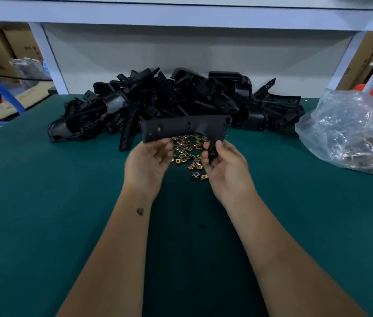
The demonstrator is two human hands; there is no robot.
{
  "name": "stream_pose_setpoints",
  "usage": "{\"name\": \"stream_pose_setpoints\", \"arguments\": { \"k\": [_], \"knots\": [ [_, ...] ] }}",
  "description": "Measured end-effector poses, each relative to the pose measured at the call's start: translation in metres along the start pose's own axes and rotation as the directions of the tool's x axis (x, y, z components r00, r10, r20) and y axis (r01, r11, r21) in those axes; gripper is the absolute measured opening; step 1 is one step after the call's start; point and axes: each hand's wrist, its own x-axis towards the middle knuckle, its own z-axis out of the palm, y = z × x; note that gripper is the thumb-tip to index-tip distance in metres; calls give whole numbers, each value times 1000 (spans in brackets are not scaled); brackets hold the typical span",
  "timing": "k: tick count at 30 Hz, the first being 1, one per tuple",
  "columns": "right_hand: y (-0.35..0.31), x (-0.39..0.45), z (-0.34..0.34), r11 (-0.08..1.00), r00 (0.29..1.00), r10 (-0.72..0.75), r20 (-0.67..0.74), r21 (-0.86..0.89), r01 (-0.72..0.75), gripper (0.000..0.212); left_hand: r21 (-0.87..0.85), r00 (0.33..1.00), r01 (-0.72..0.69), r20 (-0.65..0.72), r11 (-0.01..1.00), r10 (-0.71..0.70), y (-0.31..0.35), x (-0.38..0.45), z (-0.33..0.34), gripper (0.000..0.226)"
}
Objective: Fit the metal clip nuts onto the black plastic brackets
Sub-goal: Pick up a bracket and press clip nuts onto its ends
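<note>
1. A black plastic bracket (184,128) is held up above the green table mat (43,202), between the two hands and in front of the heap of brackets (174,99).
2. Its long axis runs left to right across the view, slightly tilted, the left end being lower than the right; a shorter leg drops from the right part toward the person.
3. The left end of the bracket is gripped by the left hand (149,161), palm up, with the fingertips curled onto the lower edge.
4. The downward leg is pinched by the right hand (224,165) between thumb and curled fingers.
5. A loose scatter of brass-coloured metal clip nuts (187,154) lies on the mat directly beneath the bracket, between the hands.
6. A clear plastic bag (350,131) of further small parts is seen at the right, well apart from the hands.
</note>
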Motion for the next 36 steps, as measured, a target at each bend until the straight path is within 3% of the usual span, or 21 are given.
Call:
{"name": "stream_pose_setpoints", "arguments": {
  "k": [2, 4, 8, 10, 12, 14, 16, 19, 21, 23, 24, 26, 28, 29, 31, 36],
  "knots": [
    [4, -1, 3, 1000, 1000, -3, 28, -9, 3, 15, 121, 992, -25, 129, 992, 9, -11, -5, 8, 32],
    [10, -1, 6, 979, 996, -34, 77, -198, 48, 11, 106, 972, 8, 233, 994, -33, -20, -8, 15, 30],
    [12, -2, 6, 808, 984, -145, 100, -562, 176, 11, -88, 997, 72, -5, 993, -73, -24, -1, 19, 36],
    [5, 0, -2, 659, 975, -220, 45, -730, 182, 17, -184, 993, 74, -82, 980, -91, -21, 4, 8, 32],
    [-6, 1, -12, 416, 965, -262, 19, -900, 130, 23, -219, 987, 45, -141, 975, -77, -16, 8, -1, 23],
    [-13, 1, -18, 203, 987, -149, 55, -975, 85, 22, -224, 984, 41, -161, 974, -78, -12, 11, -6, 18],
    [-16, 3, -21, 24, 990, 50, 135, -991, 134, 16, -187, 983, 50, -165, 981, -81, -12, 14, -7, 13],
    [-16, 6, -25, -104, 962, 106, 250, -960, 261, 11, -131, 977, 75, -189, 989, -99, -21, 17, -3, 12],
    [-15, 7, -29, -105, 959, 57, 277, -954, 282, 12, -111, 974, 85, -199, 990, -106, -26, 16, -1, 20],
    [-10, 6, -29, -52, 963, -30, 267, -963, 265, 14, -96, 974, 80, -204, 992, -98, -29, 18, -1, 11],
    [-7, 6, -26, 37, 965, -99, 242, -968, 246, 15, -93, 973, 75, -211, 993, -94, -29, 17, 0, 14],
    [2, 7, -14, 331, 961, -245, 131, -920, 210, 13, -94, 965, 49, -253, 994, -71, -30, 15, 2, 41],
    [14, 6, 0, 625, 957, -289, -14, -760, 178, 12, -83, 962, 12, -270, 997, -34, -33, 12, 2, 54],
    [19, 5, 6, 713, 956, -285, -66, -681, 166, 13, -73, 964, -7, -264, 997, -13, -35, 10, 3, 53],
    [26, 5, 10, 774, 954, -281, -103, -612, 162, 19, -59, 966, -7, -257, 998, -8, -38, 6, 6, 46],
    [17, 8, 4, 888, 974, -198, -108, -441, 131, 18, -59, 973, 191, -116, 980, -197, -40, 3, 12, 21]
  ]
}}
